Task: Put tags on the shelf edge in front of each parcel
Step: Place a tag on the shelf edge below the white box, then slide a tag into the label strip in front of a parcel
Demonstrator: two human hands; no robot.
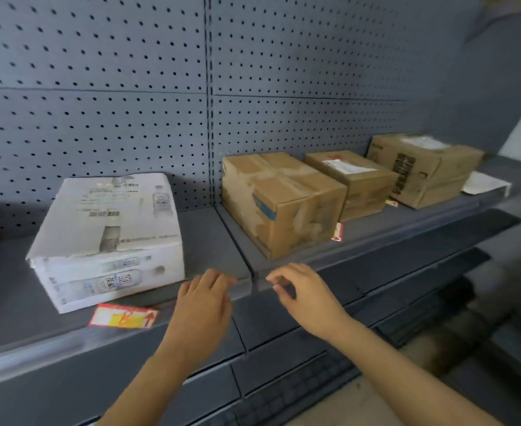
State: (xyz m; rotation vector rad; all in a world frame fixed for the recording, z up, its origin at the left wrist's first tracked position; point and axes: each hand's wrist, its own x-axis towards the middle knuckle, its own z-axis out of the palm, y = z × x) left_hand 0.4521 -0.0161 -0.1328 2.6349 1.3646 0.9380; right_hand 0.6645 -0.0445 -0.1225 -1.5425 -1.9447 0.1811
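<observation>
Lying flat on the grey shelf (13,309) just in front of the white parcel (108,238), a red and yellow tag (123,316) is sitting near the shelf edge (37,355). A second red tag (338,232) is showing at the front right corner of the big brown parcel (280,201), and a third tag (392,203), small and blurred, is peeking out between the middle brown parcel (354,182) and the far brown parcel (422,167). All four parcels are standing in a row along the shelf, against the pegboard back wall (99,87), the white one well apart from the three brown ones.

Both hands are hovering at the shelf edge, between the white parcel and the big brown one, either side of the vertical joint in the shelf. The left hand (205,299) is resting palm down with its fingertips curled over the edge, holding nothing that can be seen. The right hand (302,298) is loosely curled, thumb and fingers drawn toward each other; something dark is sitting in the pinch, possibly only shadow, so whether it is gripping anything cannot be told.

A white sheet of paper (483,183) is lying at the far right end of the shelf, beside the last parcel. Lower shelves (407,287) are stepping down below the arms.
</observation>
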